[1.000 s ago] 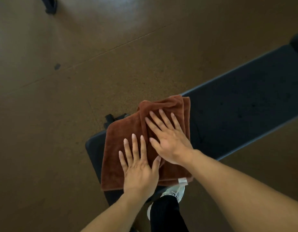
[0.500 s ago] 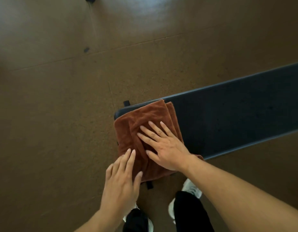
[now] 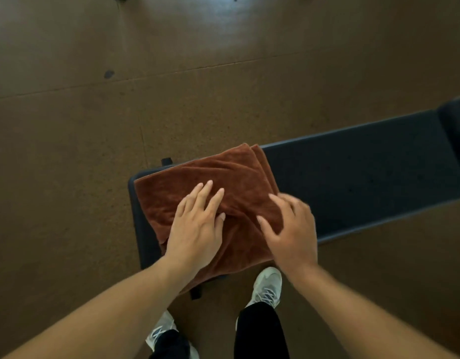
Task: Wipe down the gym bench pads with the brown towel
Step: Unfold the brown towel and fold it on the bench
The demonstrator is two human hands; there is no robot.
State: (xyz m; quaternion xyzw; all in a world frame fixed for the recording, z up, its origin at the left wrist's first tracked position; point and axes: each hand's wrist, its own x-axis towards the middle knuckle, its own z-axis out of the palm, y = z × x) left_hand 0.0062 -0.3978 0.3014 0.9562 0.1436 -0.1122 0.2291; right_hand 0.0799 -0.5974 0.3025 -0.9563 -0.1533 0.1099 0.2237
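While the folded brown towel (image 3: 218,193) lies on the near end of the bench (image 3: 366,177), my left hand (image 3: 197,226) presses it flat, fingers straight; my right hand (image 3: 291,234), blurred, rests loosely spread on its edge.

Both forearms are bare, with no sleeves, watch or rings showing on the left hand (image 3: 197,229) or right hand (image 3: 291,234). Black trousers (image 3: 260,330) reach down to grey-white laced sneakers (image 3: 267,286).
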